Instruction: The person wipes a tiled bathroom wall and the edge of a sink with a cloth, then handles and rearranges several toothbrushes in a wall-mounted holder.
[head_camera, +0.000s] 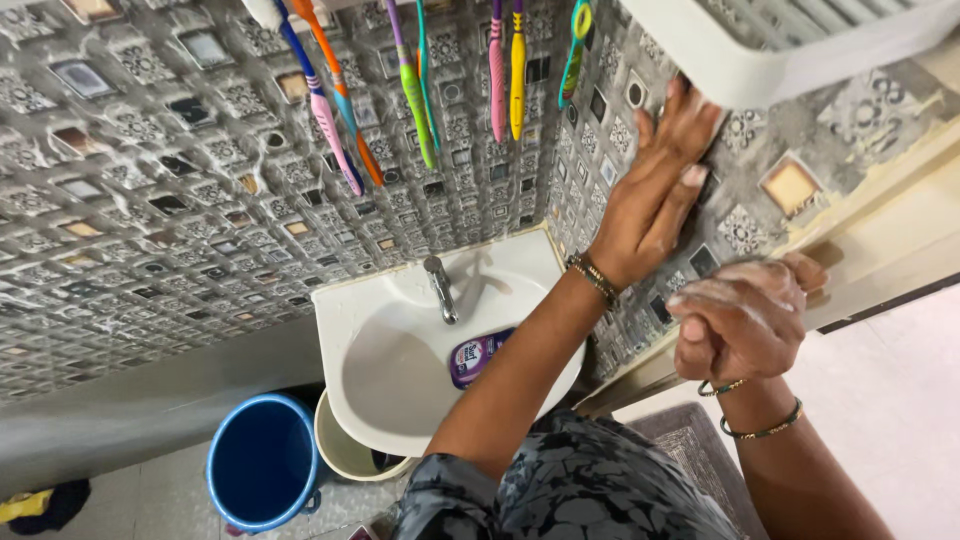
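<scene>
Bathroom corner, patterned grey tile wall (180, 200) streaked with soap foam. A row of coloured toothbrushes (420, 90) hangs along the top of it. A white corner sink (400, 400) with a metal tap (440, 288) sits below; a purple soap packet (478, 355) lies in the basin near the tap. On the floor under the sink: a blue bucket (262, 462) and, just beside it, a cream bucket (345, 450).

Your left hand (655, 185) is spread flat, fingers together, palm pressed against the tile wall on the right side of the corner, fingertips reaching the underside of a white plastic basket (760, 60) mounted above. A gold bangle (595, 278) sits at that wrist.

Your right hand (745, 320) is lower and nearer to you, curled into a loose fist, wet with foam, close to the wall by the cream door frame (900, 240). What it grips, if anything, cannot be told. Two thin bangles (760, 432) circle that wrist.
</scene>
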